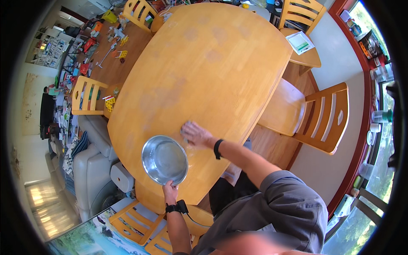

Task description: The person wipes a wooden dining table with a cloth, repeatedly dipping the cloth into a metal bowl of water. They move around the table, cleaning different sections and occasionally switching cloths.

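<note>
My left hand (171, 190) grips the near rim of a round stainless steel basin (147, 165), thumb over the edge. The basin is over the near left part of a wooden dining table (220, 83); whether it rests on the top or is slightly lifted I cannot tell. Just right of the basin, my right hand (195, 134) lies palm down on the tabletop. A greyish cloth (184, 130) peeks out at its fingertips, mostly hidden beneath the hand. Dull, darker patches mark the table's surface.
Wooden chairs (325, 118) surround the table; one at the far right bears a transparent plastic case (300, 43). A grey leather sofa (91, 172) and a white bin-like container (122, 177) stand left. Scattered items and a yellow container (110, 16) lie on the far-left floor.
</note>
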A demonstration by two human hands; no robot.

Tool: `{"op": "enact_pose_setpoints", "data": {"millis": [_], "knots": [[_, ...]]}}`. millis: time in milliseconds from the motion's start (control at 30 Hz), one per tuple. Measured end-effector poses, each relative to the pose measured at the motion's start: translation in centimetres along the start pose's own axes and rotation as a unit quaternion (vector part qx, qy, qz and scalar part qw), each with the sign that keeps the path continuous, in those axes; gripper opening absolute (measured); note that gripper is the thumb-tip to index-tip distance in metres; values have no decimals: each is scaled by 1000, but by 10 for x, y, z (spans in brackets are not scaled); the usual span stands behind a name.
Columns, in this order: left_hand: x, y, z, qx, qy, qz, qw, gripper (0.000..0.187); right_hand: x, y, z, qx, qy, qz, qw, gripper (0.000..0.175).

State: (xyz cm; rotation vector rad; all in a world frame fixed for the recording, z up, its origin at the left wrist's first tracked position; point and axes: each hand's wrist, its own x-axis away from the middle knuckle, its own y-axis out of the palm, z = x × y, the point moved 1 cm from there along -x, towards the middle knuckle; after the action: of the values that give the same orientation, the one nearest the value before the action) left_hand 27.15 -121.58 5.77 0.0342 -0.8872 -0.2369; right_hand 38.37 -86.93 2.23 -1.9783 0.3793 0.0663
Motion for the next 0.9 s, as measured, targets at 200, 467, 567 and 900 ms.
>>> {"op": "enact_pose_setpoints", "data": {"millis": [200, 467, 567, 900], "knots": [[-6, 0, -9, -1, 8, 16, 1000, 17, 77, -34, 2, -44, 54, 38, 997, 51], [8, 6, -11, -3, 48, 22, 999, 9, 143, -155, 267, 203, 405, 251, 855, 53], [11, 10, -10, 8, 43, 53, 998, 7, 86, -166, 337, 211, 531, 206, 794, 62], [8, 5, -11, 31, -18, 189, 981, 20, 35, -160, 294, -22, 80, 15, 996, 61]]}}
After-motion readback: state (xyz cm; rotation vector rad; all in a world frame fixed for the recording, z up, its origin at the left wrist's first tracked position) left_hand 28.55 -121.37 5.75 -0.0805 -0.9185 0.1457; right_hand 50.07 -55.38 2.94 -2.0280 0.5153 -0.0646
